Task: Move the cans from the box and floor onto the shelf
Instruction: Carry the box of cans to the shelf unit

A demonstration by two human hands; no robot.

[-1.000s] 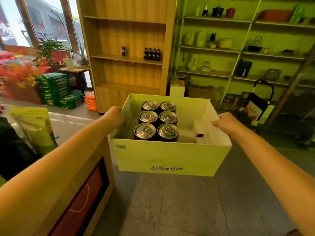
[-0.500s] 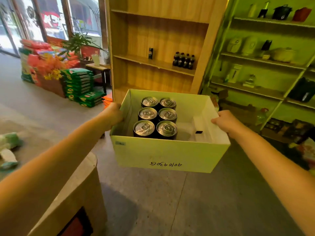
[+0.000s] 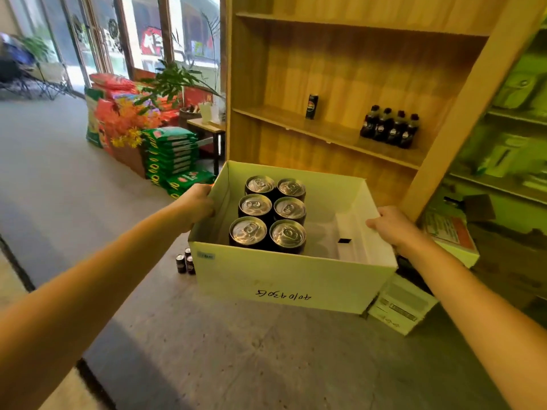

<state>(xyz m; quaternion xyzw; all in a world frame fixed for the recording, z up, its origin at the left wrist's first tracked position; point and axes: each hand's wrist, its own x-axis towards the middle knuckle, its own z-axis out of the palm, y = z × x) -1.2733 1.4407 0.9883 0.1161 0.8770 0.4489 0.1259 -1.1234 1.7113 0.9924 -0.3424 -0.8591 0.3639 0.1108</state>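
I carry an open cardboard box (image 3: 284, 279) off the floor. My left hand (image 3: 197, 202) grips its left wall and my right hand (image 3: 390, 226) grips its right wall. Several black cans with silver tops (image 3: 272, 214) stand in two rows in the box's left half. A few more dark cans (image 3: 185, 263) stand on the floor, just left of the box. The wooden shelf unit (image 3: 325, 133) rises right behind the box. One can (image 3: 311, 106) stands on its middle board, with a pack of dark bottles (image 3: 389, 127) to the right.
Stacked green and red bags (image 3: 165, 155) and a potted plant (image 3: 177, 81) sit left of the shelf unit. Small cartons (image 3: 402, 304) lie on the floor under my right forearm. Green shelves with goods (image 3: 509, 149) stand at the right. Grey floor lies in front.
I have walked forward with the box, so the wooden shelf unit is much closer. The counter at lower left has dropped out of view, and the floor cans have appeared. Both grips are unchanged.
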